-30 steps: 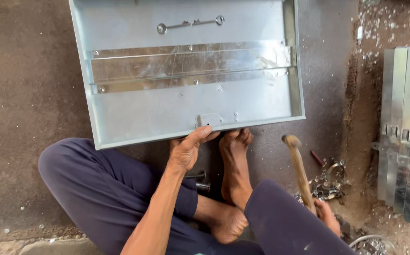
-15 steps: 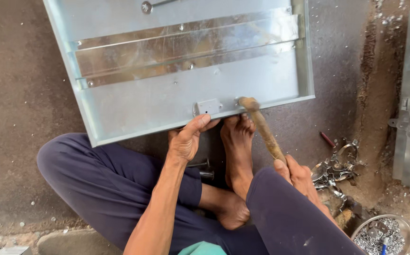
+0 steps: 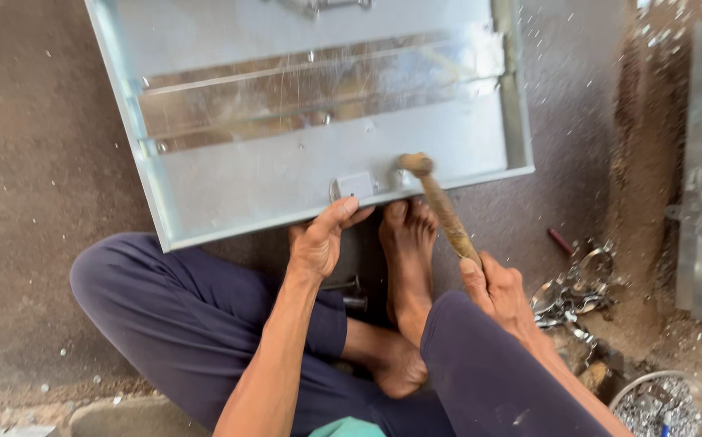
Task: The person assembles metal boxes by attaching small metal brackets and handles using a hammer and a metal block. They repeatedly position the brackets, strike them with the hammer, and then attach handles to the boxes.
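From my head camera, I sit cross-legged on the brown concrete floor (image 3: 35,202) with a large shallow tray-like panel of shiny galvanised sheet metal (image 3: 286,170) lying flat before my bare foot (image 3: 406,243). My left hand (image 3: 318,243) rests at the panel's near edge, thumb stretched onto the rim and the other fingers curled under it, gripping the sheet just beside a small square metal latch plate (image 3: 356,184). My right hand (image 3: 496,287) is closed tight around the wooden handle of a worn hammer (image 3: 440,206), whose head sits on the panel's near edge, just right of the plate.

The plate already sits on the rim, so I judge the fastening is under way but not finished; how firmly it holds I cannot tell.

The hammer's long axis runs diagonally, the handle near my right knee, the head pointing away and leftward. The panel's long side runs left to right, tilted slightly. Metal scraps (image 3: 569,295) lie at my right.
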